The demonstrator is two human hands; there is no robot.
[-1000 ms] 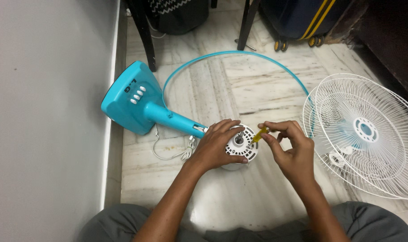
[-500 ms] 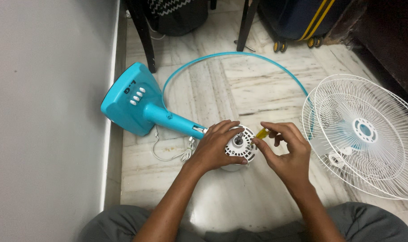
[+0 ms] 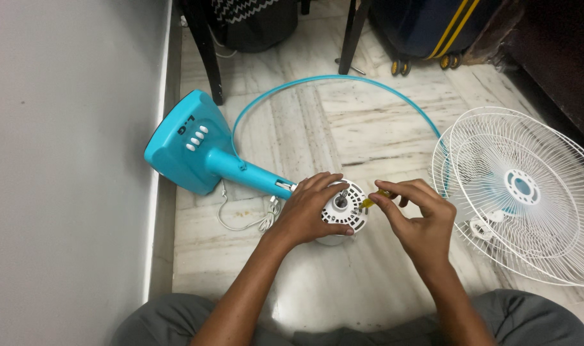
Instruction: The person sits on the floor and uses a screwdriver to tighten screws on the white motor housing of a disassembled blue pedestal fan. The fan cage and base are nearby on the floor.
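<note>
1. The white motor [image 3: 344, 208] sits on the floor between the two hands, its round vented face turned up, with a short shaft standing at its middle.
2. The screwdriver [image 3: 371, 200], yellow-handled and small, lies with its long axis slanting down from the right hand toward the motor face; its tip meets the face just right of the shaft.
3. The right hand [image 3: 420, 221] pinches the screwdriver handle between thumb and fingertips, just right of the motor.
4. The left hand [image 3: 308, 211] is curled over the motor's left rim, fingers wrapped on it, touching; it is the nearer hand.
5. Left of the left hand, the blue stand [image 3: 202, 150] runs its neck straight into the motor.
6. Well right of the right hand lie the white grilles [image 3: 529, 192]; a blue ring [image 3: 330, 80] curves beyond both hands.
</note>
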